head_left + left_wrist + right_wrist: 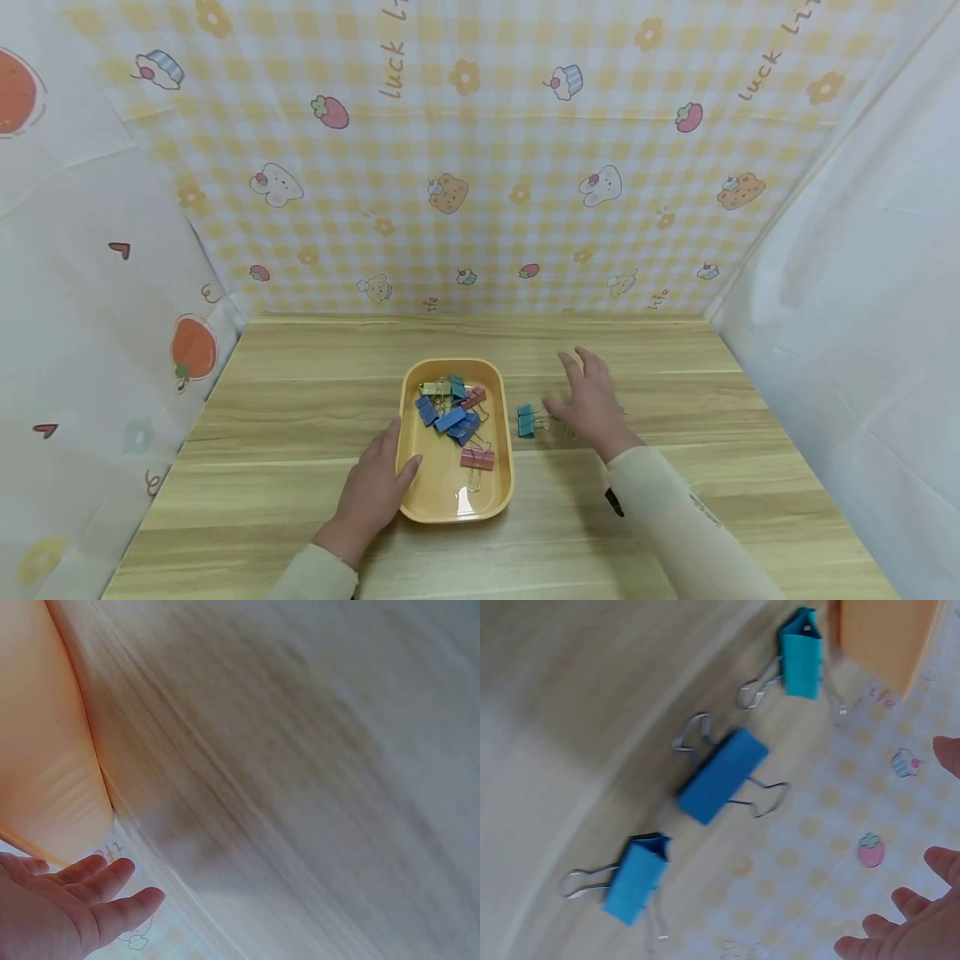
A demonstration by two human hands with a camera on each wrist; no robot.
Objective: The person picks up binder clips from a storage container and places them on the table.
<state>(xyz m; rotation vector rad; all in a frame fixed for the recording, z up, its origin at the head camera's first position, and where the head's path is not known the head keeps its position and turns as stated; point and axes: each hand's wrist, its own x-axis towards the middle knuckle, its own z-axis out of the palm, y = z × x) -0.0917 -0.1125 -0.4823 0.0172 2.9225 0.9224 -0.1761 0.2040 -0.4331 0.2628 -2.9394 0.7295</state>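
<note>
A yellow-orange tray [457,510] stands on the table, holding several binder clips in blue, teal, pink and yellow; one pink binder clip [477,459] lies apart from the pile. My left hand [372,492] is at the tray's left side, thumb over the rim and fingers fairly straight along the edge. To the right of the tray, my right hand [592,408] hovers with spread fingers and holds nothing. Under and beside it lie a teal binder clip [801,664], a blue binder clip [723,776] and another blue binder clip [636,879]; the head view partly hides them.
The wood-grain table [315,375] meets a yellow checked cloth backdrop [495,242] at its back edge. White cloth hangs along the left and right sides. A small black item [613,502] shows by the right sleeve.
</note>
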